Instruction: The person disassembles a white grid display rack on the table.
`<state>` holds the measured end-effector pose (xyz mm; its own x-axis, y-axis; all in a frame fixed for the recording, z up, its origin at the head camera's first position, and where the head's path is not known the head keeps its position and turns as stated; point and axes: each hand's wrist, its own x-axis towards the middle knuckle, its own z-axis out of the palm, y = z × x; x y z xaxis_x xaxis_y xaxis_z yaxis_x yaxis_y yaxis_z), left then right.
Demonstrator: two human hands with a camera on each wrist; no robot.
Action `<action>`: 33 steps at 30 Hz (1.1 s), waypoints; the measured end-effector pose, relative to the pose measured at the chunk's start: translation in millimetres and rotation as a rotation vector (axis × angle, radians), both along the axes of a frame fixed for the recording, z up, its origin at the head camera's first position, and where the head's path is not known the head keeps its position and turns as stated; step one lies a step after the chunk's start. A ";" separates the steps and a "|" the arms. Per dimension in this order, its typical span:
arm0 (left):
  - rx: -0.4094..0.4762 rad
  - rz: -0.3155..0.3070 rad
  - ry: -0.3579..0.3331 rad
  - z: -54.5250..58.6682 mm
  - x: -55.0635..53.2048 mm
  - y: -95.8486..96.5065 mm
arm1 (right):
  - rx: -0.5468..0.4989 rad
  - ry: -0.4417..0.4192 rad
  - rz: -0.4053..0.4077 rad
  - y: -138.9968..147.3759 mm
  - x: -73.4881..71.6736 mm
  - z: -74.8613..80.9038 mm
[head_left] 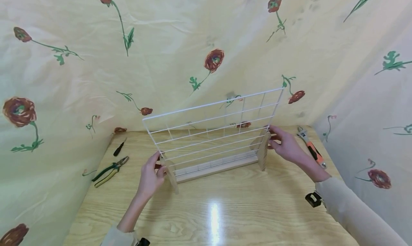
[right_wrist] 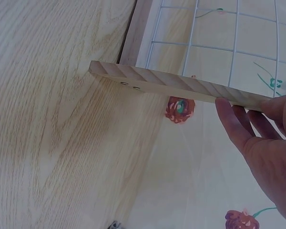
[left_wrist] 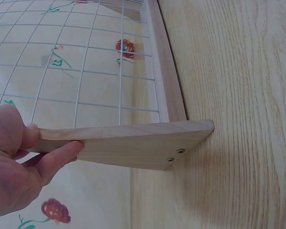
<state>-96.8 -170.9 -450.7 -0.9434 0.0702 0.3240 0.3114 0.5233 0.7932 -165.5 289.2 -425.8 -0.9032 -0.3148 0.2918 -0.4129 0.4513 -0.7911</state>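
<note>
A white wire grid rack (head_left: 212, 104) stands on the table between two wooden end panels. A wooden rail (head_left: 219, 168) joins the panels at the bottom. My left hand (head_left: 151, 176) grips the upper edge of the left end panel (head_left: 173, 181), with thumb and fingers on opposite faces. On the other side, my right hand (head_left: 285, 146) holds the right end panel (head_left: 264, 153) near its top in the same way. Two screw heads (left_wrist: 181, 150) show low on the left panel's outer face, and two more screw heads (right_wrist: 125, 83) on the right one's.
Pliers (head_left: 118, 164) with green and yellow handles lie left of the rack, below a small black screwdriver (head_left: 118, 150). An adjustable wrench (head_left: 313, 148) with an orange handle lies at the right edge of the wooden table (head_left: 180, 217). Flower-patterned cloth (head_left: 167, 60) walls the back and sides.
</note>
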 end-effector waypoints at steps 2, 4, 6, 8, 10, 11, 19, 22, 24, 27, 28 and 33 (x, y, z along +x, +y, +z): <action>-0.014 0.011 -0.005 0.1 1.6 -0.6 | 0.005 -0.004 0.004 -0.8 0.6 0.4; -0.030 0.020 -0.006 0.6 3.5 -0.8 | 0.003 -0.003 0.012 -1.5 1.2 1.1; -0.036 0.027 -0.013 1.5 5.6 -0.6 | 0.004 0.003 0.018 -2.2 1.4 0.9; -0.041 0.031 -0.009 1.7 7.6 -0.9 | -0.002 0.011 0.025 -2.9 1.5 0.6; -0.043 0.034 0.003 1.4 9.6 -1.6 | -0.003 0.021 0.030 -3.8 1.9 0.4; -0.043 0.037 0.009 1.1 10.6 -2.1 | -0.004 0.025 0.033 -4.2 1.9 0.0; -0.052 0.047 0.055 0.2 18.9 -4.9 | -0.033 0.028 0.052 -9.4 3.9 0.5; -0.042 0.048 0.047 0.7 22.2 -5.8 | -0.041 0.015 0.054 -11.2 4.4 0.4; -0.033 0.051 0.034 1.1 24.4 -6.4 | -0.044 0.015 0.057 -12.3 4.8 0.4; -0.020 0.052 0.029 0.9 27.4 -7.5 | -0.042 0.018 0.059 -13.8 5.1 0.6; -0.018 0.053 0.032 0.8 28.3 -7.8 | -0.040 0.020 0.060 -14.2 5.3 0.6; -0.010 0.049 0.054 -0.1 33.9 -9.6 | -0.030 0.025 0.063 -16.9 6.2 0.0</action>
